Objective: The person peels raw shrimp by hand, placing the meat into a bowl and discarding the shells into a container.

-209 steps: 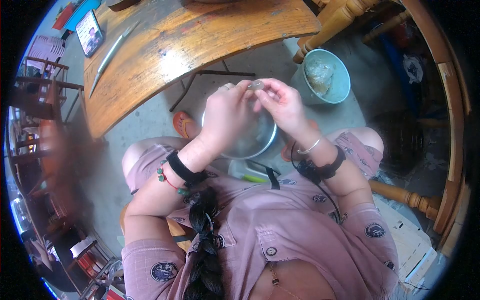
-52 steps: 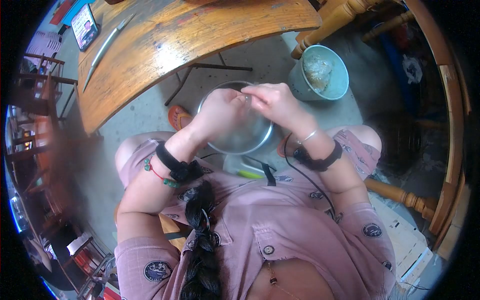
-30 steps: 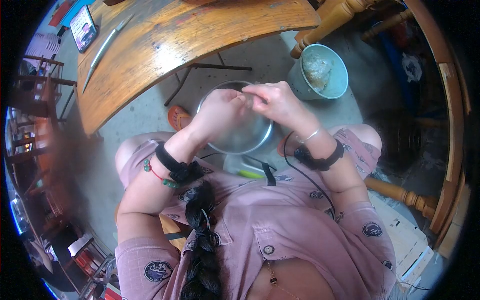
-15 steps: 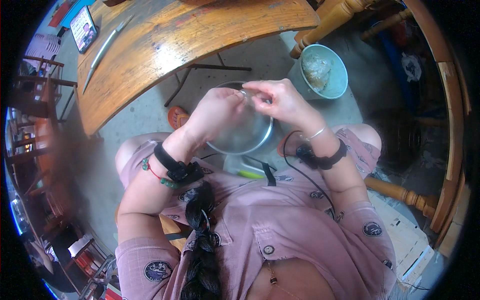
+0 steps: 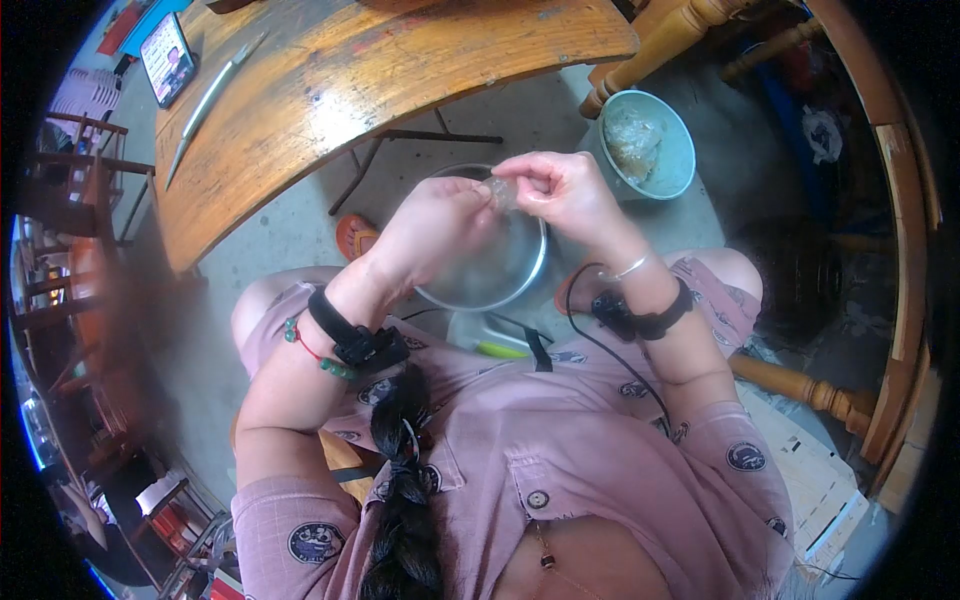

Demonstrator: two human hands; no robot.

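Observation:
My left hand (image 5: 440, 220) is closed, its thumb and fingertips pinching a small translucent, pale greyish piece (image 5: 503, 191). From the other side, my right hand (image 5: 566, 192) also grips this piece between thumb and forefinger. It is too small and blurred for me to tell its kind. Both hands hover over a round metal basin (image 5: 538, 272) with a shiny rim, which stands between my knees. What the basin holds is hazy and partly covered by my hands.
A pale green bucket (image 5: 676, 150) with a clear plastic bag inside stands to the right. On the wooden table (image 5: 400, 75) lie a phone (image 5: 167, 62) and a long thin knife-like tool (image 5: 212, 105). A wooden chair frame (image 5: 890, 230) is at far right.
My right hand's fingers have closed from a looser, spread pose into a pinch, and more of the translucent piece shows between the hands. My left hand has barely moved.

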